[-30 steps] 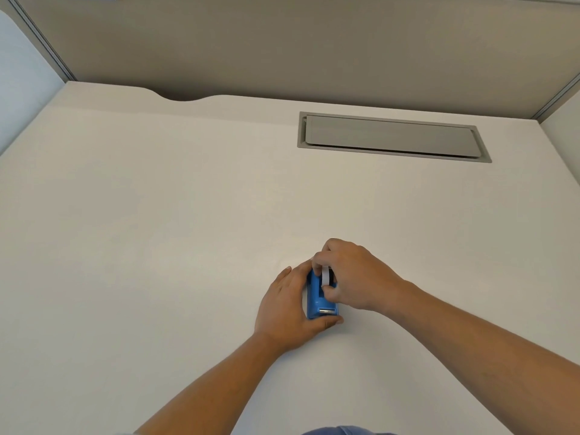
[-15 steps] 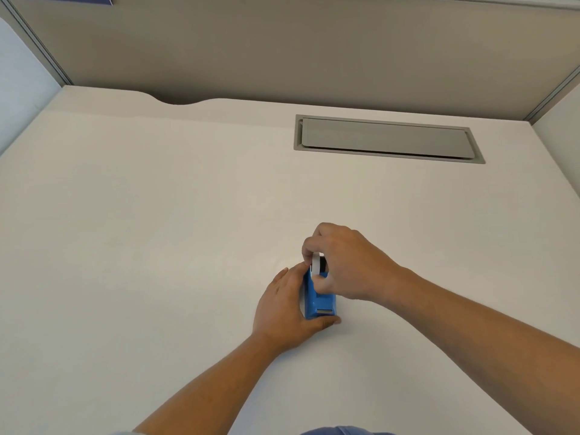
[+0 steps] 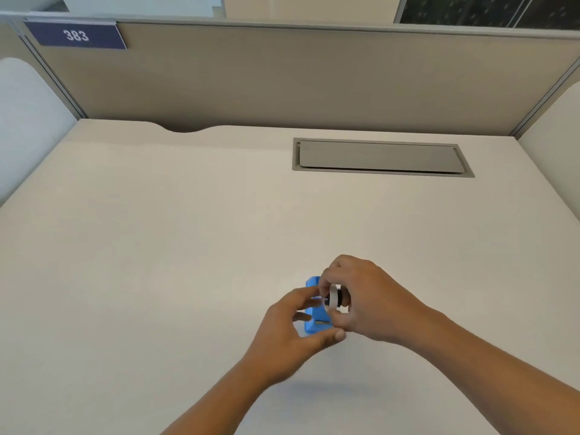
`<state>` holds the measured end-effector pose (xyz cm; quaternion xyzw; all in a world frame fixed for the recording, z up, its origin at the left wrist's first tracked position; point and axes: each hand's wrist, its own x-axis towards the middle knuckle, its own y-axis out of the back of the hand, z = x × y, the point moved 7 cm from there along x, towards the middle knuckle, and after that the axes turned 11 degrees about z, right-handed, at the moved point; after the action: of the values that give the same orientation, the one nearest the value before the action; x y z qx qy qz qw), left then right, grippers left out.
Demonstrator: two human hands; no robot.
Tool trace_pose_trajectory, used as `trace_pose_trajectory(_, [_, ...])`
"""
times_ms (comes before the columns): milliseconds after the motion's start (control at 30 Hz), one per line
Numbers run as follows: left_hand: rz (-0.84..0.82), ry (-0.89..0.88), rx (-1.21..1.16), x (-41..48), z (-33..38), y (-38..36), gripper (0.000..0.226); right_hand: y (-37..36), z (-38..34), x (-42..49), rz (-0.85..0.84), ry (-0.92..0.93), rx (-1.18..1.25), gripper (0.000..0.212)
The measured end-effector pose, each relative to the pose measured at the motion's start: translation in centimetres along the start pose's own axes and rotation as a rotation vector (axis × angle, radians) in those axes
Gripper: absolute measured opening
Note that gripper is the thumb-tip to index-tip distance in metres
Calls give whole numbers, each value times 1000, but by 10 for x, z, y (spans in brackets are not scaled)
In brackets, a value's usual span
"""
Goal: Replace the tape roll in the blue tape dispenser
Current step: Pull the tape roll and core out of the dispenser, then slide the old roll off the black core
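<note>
The blue tape dispenser (image 3: 314, 328) is low in the middle of the white desk (image 3: 157, 246), partly hidden by both hands. My left hand (image 3: 282, 335) cups it from the left, thumb against its near end, fingers loosely spread along its side. My right hand (image 3: 373, 299) pinches a white tape roll (image 3: 333, 298) with a black core, held upright just above and to the right of the dispenser's top. The roll is out of the dispenser.
A grey cable hatch (image 3: 379, 157) is set into the desk at the back right. A beige partition (image 3: 282, 80) with a blue plate reading 383 (image 3: 75, 35) closes the far edge. Side panels stand left and right.
My right hand has lifted the tape roll up out of the dispenser. My left hand's fingers have loosened and spread. The camera has tilted up, showing more of the partition.
</note>
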<state>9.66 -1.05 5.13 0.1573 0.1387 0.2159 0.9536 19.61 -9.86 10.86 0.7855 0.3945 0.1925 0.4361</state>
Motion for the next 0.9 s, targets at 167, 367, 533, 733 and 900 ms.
trace_pose_trajectory(167, [35, 145, -377, -22, 21, -4, 32, 12, -18, -22, -20, 21, 61, 20])
trace_pose_trajectory(367, [57, 215, -460, -34, 25, -6, 25, 25, -28, -39, -1, 19, 72, 31])
trace_pose_trajectory(533, [85, 253, -525, -43, 30, -4, 33, 34, -25, -50, 46, -33, 173, 54])
trace_pose_trajectory(733, [123, 304, -544, -51, 24, -1, 54, 24, -11, -72, 81, -281, 661, 44])
trace_pose_trajectory(900, [133, 299, -555, -55, 30, 1, 50, 13, -9, -83, 221, -406, 844, 26])
